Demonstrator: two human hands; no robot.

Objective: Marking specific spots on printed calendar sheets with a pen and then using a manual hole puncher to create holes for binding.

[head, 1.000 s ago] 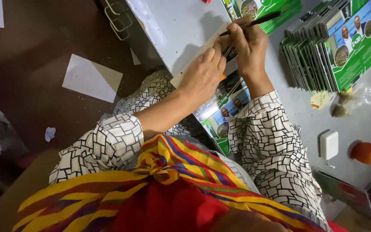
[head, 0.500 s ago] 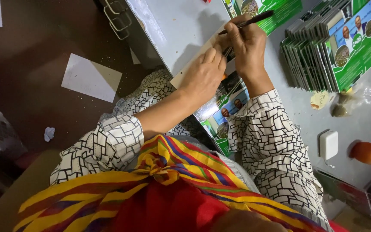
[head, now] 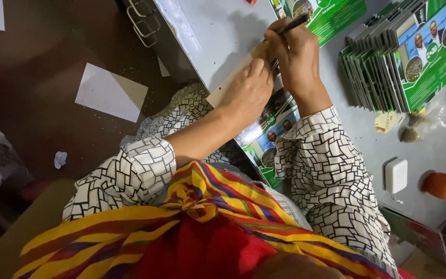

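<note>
My right hand (head: 298, 54) has its fingers clamped on a black pen (head: 291, 24), tip down on a tan strip (head: 233, 82). My left hand (head: 246, 93), fingers together, presses that strip at the grey tabletop's (head: 207, 36) near edge.

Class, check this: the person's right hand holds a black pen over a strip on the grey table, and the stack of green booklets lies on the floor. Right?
Not quite. The head view shows the stack of green booklets lying on the grey table, not the floor. The right hand does hold the black pen over the strip.
</note>
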